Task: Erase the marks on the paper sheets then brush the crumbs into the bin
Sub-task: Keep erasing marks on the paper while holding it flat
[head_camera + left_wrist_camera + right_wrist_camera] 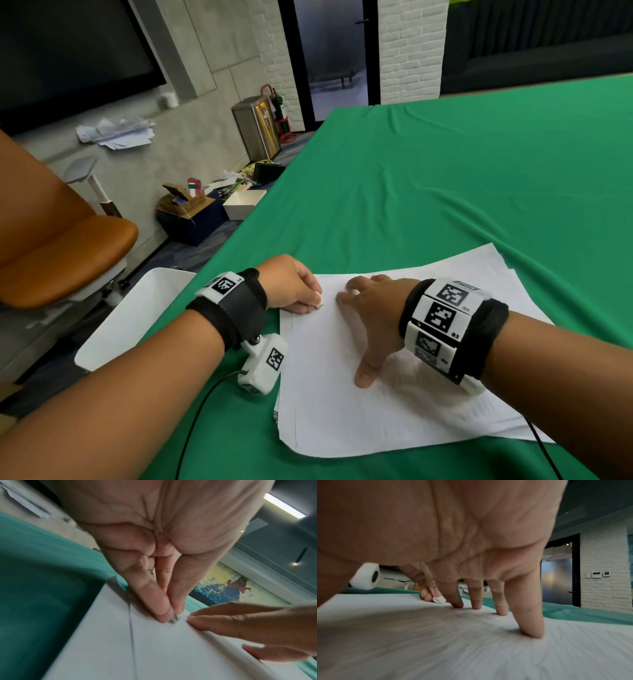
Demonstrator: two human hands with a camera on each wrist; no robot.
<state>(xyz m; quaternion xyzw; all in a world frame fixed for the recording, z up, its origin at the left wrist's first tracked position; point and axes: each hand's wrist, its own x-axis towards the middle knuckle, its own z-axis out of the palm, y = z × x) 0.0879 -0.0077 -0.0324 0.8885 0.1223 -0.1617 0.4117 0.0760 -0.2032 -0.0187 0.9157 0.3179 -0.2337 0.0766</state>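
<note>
A stack of white paper sheets [359, 411] lies on the green tablecloth [445, 171] near the front edge. My left hand [294, 287] pinches a small white eraser [319, 298] and holds it against the top sheet's far left corner. The left wrist view shows the eraser [175, 618] between thumb and fingertips, beside a thin pencil line [131, 626] on the paper [154, 649]. My right hand [370, 308] lies spread on the sheet with straight fingers [530, 628] pressing it down, just right of the eraser [438, 599].
A white bin [137, 315] stands off the table's left edge beside my left forearm. An orange chair [61, 246] sits further left. Boxes [191, 205] and a steel trash can [257, 126] are on the floor beyond. Cables trail from both wrist cameras.
</note>
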